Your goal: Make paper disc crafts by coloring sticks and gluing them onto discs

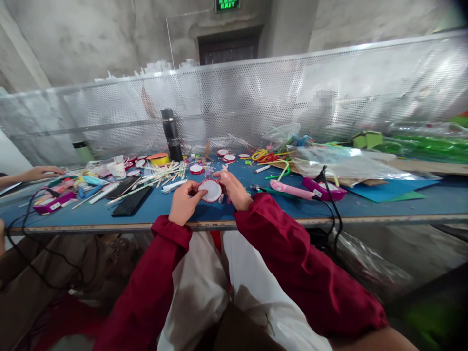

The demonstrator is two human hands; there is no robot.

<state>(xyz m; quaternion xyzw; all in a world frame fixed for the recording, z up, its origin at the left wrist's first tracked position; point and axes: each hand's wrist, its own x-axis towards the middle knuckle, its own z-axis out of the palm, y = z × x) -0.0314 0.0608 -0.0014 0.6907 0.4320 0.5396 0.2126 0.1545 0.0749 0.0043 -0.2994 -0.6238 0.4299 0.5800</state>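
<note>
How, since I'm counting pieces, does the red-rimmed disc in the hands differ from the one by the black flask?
The held disc is gripped between the left hand and right hand and tilted toward the camera; the other disc lies flat and untouched on the blue table near the black flask. The held disc looks larger than the other disc, being nearer. Both are round, white-faced and red-rimmed.

Soft even daylight, glare on mesh screen [329, 87], edges warped, corners blurred

Left hand [185, 201]: forearm in red sleeve, raised forward, fingers curled, thumb pinching inward. Right hand [233, 187]: red-sleeved forearm angled inward, fingers bent, pinching opposite the left, close together.
</note>
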